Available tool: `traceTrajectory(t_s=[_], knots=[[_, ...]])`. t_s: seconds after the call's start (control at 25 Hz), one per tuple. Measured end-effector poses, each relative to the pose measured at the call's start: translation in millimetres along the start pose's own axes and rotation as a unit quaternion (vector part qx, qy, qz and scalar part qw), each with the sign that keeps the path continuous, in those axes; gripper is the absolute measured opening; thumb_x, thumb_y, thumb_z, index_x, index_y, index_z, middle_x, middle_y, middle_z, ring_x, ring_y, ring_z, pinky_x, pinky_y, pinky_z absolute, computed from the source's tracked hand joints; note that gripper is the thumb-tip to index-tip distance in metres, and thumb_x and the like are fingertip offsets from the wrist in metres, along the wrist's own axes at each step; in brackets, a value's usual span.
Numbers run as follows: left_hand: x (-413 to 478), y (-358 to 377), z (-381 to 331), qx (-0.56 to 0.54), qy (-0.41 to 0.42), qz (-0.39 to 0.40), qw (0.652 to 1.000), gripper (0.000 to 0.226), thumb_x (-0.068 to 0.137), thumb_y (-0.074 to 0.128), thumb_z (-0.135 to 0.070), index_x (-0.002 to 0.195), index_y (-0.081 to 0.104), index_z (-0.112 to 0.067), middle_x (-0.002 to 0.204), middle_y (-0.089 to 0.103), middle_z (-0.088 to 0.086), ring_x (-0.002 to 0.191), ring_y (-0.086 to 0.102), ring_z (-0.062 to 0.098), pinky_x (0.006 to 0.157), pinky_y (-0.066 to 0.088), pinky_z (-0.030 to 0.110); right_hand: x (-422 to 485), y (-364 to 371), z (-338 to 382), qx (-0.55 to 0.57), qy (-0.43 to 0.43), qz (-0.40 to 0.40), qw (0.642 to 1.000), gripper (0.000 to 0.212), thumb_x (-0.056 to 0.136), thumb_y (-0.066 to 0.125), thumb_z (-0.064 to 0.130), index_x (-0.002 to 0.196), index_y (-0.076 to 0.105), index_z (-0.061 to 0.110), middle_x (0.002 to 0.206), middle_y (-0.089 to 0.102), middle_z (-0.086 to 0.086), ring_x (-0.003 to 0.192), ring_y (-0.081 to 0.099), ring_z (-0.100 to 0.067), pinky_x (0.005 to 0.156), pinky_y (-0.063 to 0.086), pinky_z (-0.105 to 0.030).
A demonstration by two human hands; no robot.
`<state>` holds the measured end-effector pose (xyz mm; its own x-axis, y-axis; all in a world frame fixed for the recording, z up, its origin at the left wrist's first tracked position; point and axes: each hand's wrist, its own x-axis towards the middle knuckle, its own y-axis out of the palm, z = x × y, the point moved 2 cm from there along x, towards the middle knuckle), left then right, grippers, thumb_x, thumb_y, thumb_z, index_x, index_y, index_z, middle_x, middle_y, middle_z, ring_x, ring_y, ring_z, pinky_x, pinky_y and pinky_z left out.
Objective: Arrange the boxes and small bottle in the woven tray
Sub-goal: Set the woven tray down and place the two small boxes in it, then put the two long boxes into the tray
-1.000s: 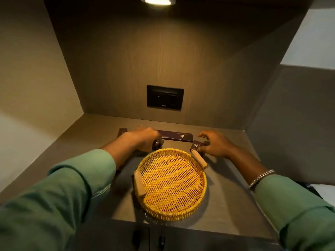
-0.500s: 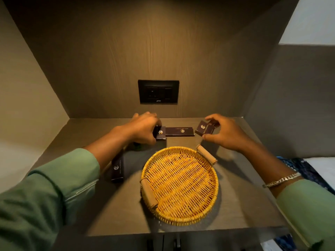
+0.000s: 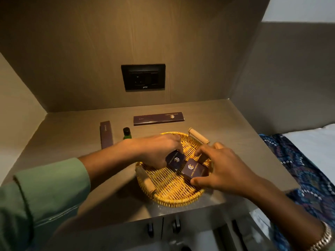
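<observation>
The woven tray [image 3: 172, 189] sat on the table [image 3: 226, 127] near its front edge, and both hands were down inside it. The left hand [image 3: 159, 151] had its fingers closed on a small dark box [image 3: 175, 160], tilted and seemingly not yet flat on the weave; the right hand [image 3: 223, 169] pinched a second small box [image 3: 194, 169] between thumb and fingers, just beside the first, their corners nearly touching. Outside the tray, a small green bottle [image 3: 126, 133] stood upright beside a narrow box [image 3: 106, 134] at left, and a long flat box [image 3: 159, 119] lay behind the tray near the back wall. The risk was crowding: the two boxes set askew could leave poor room for the long ones, which might overhang the rim, and the bottle could topple on the uneven weave. The near left forearm might also knock it.
</observation>
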<state>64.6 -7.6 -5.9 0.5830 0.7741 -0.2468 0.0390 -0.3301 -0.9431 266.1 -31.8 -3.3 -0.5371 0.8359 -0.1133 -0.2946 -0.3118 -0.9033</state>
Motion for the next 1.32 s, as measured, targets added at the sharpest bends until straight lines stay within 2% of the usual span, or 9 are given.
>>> traceTrajectory(t_s=[0.24, 0.4, 0.52, 0.6, 0.68, 0.84, 1.0, 1.2, 1.32], knots=[[12, 8, -4, 0.0, 0.016, 0.015, 1.0, 0.061, 0.076, 0.073, -0.016, 0.13, 0.047, -0.022, 0.125, 0.046, 0.001, 0.113, 0.043, 0.016, 0.088, 0.044, 0.024, 3, 9, 3, -0.082, 0.028, 0.009, 0.996, 0.083, 0.055, 0.076, 0.069, 0.125, 0.044, 0.036, 0.112, 0.056, 0.001, 0.091, 0.05, -0.01, 0.077, 0.049, -0.03], [4, 0, -5, -0.04, -0.017, -0.019, 0.999, 0.069, 0.076, 0.074, -0.02, 0.136, 0.04, -0.025, 0.137, 0.043, 0.001, 0.126, 0.038, 0.017, 0.101, 0.038, 0.03, 9, -4, 11, -0.11, -0.002, 0.021, 0.994, 0.083, 0.058, 0.075, 0.068, 0.127, 0.045, 0.034, 0.108, 0.06, 0.004, 0.088, 0.047, -0.008, 0.074, 0.045, -0.031], [-23, -32, 22, -0.149, -0.076, -0.207, 0.964, 0.043, 0.079, 0.071, -0.027, 0.118, 0.054, -0.029, 0.114, 0.055, -0.004, 0.101, 0.052, 0.009, 0.086, 0.049, 0.03, 38, -35, 11, -0.075, -0.033, -0.028, 0.996, 0.062, 0.065, 0.072, 0.062, 0.118, 0.051, 0.037, 0.096, 0.062, 0.013, 0.086, 0.054, -0.008, 0.069, 0.048, -0.032], [-50, -49, 54, -0.195, -0.126, -0.356, 0.905, 0.021, 0.079, 0.071, -0.024, 0.099, 0.064, -0.024, 0.09, 0.064, -0.002, 0.078, 0.059, 0.011, 0.067, 0.05, 0.031, 72, -54, 10, -0.027, -0.061, -0.064, 0.996, 0.044, 0.071, 0.074, 0.052, 0.11, 0.056, 0.037, 0.092, 0.061, 0.017, 0.083, 0.053, -0.002, 0.063, 0.042, -0.026], [-76, -49, 93, -0.191, -0.252, -0.448, 0.837, 0.009, 0.08, 0.07, -0.019, 0.087, 0.065, -0.021, 0.081, 0.067, 0.003, 0.072, 0.06, 0.017, 0.066, 0.051, 0.032, 115, -59, 10, 0.013, -0.089, -0.073, 0.993, 0.034, 0.076, 0.076, 0.035, 0.106, 0.06, 0.033, 0.094, 0.063, 0.013, 0.08, 0.055, -0.002, 0.061, 0.039, -0.019], [-100, -5, 150, -0.267, -0.506, -0.352, 0.741, 0.021, 0.078, 0.073, -0.023, 0.09, 0.059, -0.014, 0.098, 0.064, 0.014, 0.087, 0.061, 0.028, 0.075, 0.056, 0.044, 205, -31, 9, -0.042, -0.103, -0.003, 0.994, 0.047, 0.08, 0.074, 0.018, 0.125, 0.059, 0.017, 0.122, 0.064, -0.007, 0.101, 0.06, -0.014, 0.079, 0.049, -0.025], [-96, 21, 156, -0.341, -0.532, -0.261, 0.729, 0.036, 0.074, 0.078, -0.031, 0.089, 0.048, -0.019, 0.092, 0.059, 0.009, 0.075, 0.061, 0.023, 0.052, 0.051, 0.033, 256, -6, 7, -0.086, -0.083, 0.091, 0.989, 0.067, 0.076, 0.077, 0.015, 0.137, 0.049, 0.012, 0.132, 0.059, -0.011, 0.116, 0.057, -0.027, 0.088, 0.049, -0.032], [-89, 13, 156, -0.345, -0.541, -0.246, 0.727, 0.052, 0.079, 0.072, -0.022, 0.123, 0.045, -0.015, 0.089, 0.056, 0.006, 0.073, 0.064, 0.025, 0.062, 0.061, 0.04, 264, 0, 12, -0.117, -0.121, 0.103, 0.98, 0.065, 0.074, 0.08, 0.023, 0.132, 0.053, 0.014, 0.12, 0.064, -0.01, 0.105, 0.061, -0.025, 0.087, 0.054, -0.037], [-99, -14, 149, -0.359, -0.543, -0.299, 0.698, 0.045, 0.079, 0.074, -0.024, 0.116, 0.051, -0.012, 0.102, 0.061, 0.014, 0.083, 0.066, 0.031, 0.065, 0.062, 0.046, 247, -26, 21, -0.069, -0.156, 0.028, 0.985, 0.062, 0.074, 0.079, 0.028, 0.129, 0.055, 0.015, 0.11, 0.066, -0.009, 0.097, 0.063, -0.023, 0.077, 0.054, -0.032]])
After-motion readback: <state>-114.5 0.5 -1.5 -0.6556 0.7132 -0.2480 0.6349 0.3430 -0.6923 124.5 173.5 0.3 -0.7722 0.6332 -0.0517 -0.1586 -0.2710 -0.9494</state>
